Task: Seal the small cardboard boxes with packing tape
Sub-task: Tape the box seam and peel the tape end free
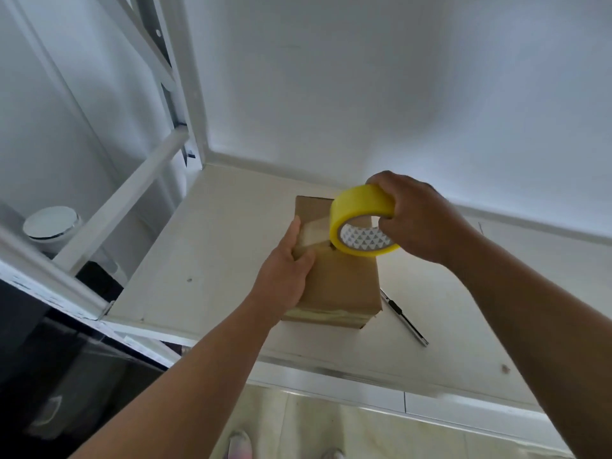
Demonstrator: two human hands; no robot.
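The cardboard box lies on the white tabletop, roughly midway between its left edge and the right part in view. Its near end sits closer to the front edge than its far end does to the back edge. A band of pale tape already runs across the box's near end.

A short strip of clear tape stretches from the box's top face up to the yellow tape roll, which hangs tilted just above the far right part of the box. The left hand grips the box from its left side. Its thumb lies along the top face at the end of the strip, and its fingers wrap down the side, mostly hidden. The right hand holds the roll, fingers curled over the outer rim and one digit tucked into the patterned core.

A slim utility knife lies on the tabletop just right of the box's near corner, pointing toward the front edge.

A white metal frame rises at the tabletop's back left corner, and a white wall stands behind the back edge. Beyond the frame to the left, lower down, sits a round shiny-topped object. Below the front edge is pale tiled floor and the toe of a shoe.
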